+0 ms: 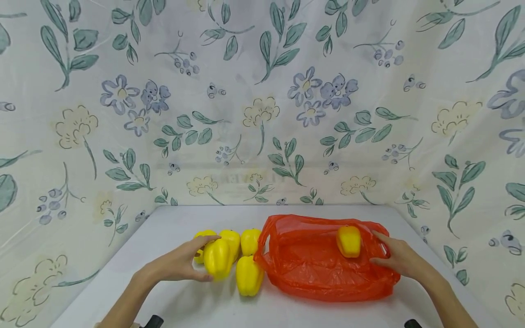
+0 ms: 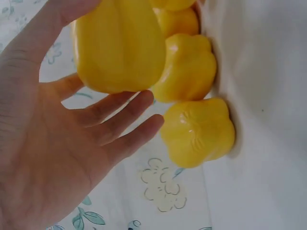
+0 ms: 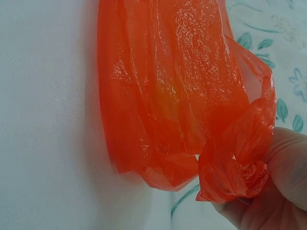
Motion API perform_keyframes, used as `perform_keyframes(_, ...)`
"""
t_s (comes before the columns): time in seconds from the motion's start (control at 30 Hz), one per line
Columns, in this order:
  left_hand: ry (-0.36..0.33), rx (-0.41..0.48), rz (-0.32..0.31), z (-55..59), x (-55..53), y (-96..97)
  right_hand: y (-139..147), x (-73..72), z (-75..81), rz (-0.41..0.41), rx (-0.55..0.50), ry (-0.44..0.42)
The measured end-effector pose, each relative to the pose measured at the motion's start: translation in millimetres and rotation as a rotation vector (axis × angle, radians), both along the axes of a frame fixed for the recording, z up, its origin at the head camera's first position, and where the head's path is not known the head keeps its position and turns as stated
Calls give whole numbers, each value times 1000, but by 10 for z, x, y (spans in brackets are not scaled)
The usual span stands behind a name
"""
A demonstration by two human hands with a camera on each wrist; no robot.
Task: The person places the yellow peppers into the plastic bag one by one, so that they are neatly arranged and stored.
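My left hand point(image 1: 177, 263) holds a yellow bell pepper point(image 1: 218, 259) between thumb and index finger, raised off the table. In the left wrist view the other fingers extend below that pepper point(image 2: 120, 45), apart from it. Several more yellow bell peppers stand just beyond and beside it, one of them the front pepper point(image 1: 249, 276) near the bag. A red plastic bag point(image 1: 307, 284) lies spread with its mouth open, and one yellow pepper point(image 1: 349, 242) rests inside at the right. My right hand point(image 1: 397, 257) pinches the bag's right handle point(image 3: 235, 177), which bunches between thumb and fingers.
All of this is on a white table point(image 1: 197, 310). Behind and at both sides hangs a floral-print curtain point(image 1: 229, 136). The bag's left handle point(image 1: 265, 243) is close to the loose peppers. Two small black objects show at the bottom edge, near each forearm.
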State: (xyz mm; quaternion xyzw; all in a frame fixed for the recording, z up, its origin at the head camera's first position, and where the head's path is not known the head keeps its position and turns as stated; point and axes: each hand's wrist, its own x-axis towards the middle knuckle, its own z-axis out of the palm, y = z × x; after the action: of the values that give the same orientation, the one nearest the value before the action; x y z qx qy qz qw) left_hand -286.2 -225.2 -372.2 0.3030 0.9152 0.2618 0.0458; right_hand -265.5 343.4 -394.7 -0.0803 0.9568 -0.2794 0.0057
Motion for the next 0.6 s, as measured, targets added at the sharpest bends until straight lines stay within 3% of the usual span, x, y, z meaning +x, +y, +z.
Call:
perform_keyframes(0.27,90,110,-48,122,-53,92,-6,-9,-3,-6,13,2)
perform_keyframes(0.6,76,154,-132,312,-122,403,-12,-12,13,-14,18,-5)
